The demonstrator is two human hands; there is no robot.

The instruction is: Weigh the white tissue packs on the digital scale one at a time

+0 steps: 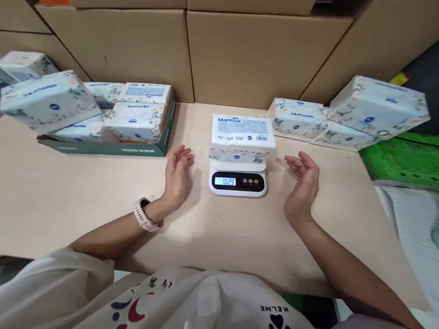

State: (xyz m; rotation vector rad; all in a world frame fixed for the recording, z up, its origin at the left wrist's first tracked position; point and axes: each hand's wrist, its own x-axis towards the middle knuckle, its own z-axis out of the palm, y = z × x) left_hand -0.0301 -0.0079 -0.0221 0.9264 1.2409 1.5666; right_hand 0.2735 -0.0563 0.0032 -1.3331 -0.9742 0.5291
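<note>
A pack of tissues [243, 135] marked Manhua lies flat on a white digital scale [236, 193] at the middle of the table. Lit digits show on the scale's display, apparently 1029; I cannot make out a decimal point. To the left of the scale, my left hand [177, 176] rests on its edge, palm inward, fingers loosely bent with nothing in them. My right hand [301, 188] mirrors it on the other side, its fingers apart and pointing toward the pack. Neither hand touches the pack or the scale.
Several more tissue packs fill a green open carton [140, 150] at the left. Tissue packs [297, 120] stand at the back right, one stacked on top. Large cardboard boxes [255, 55] form a wall behind the table [54, 201]. A green plastic crate [416, 162] sits beyond the right edge.
</note>
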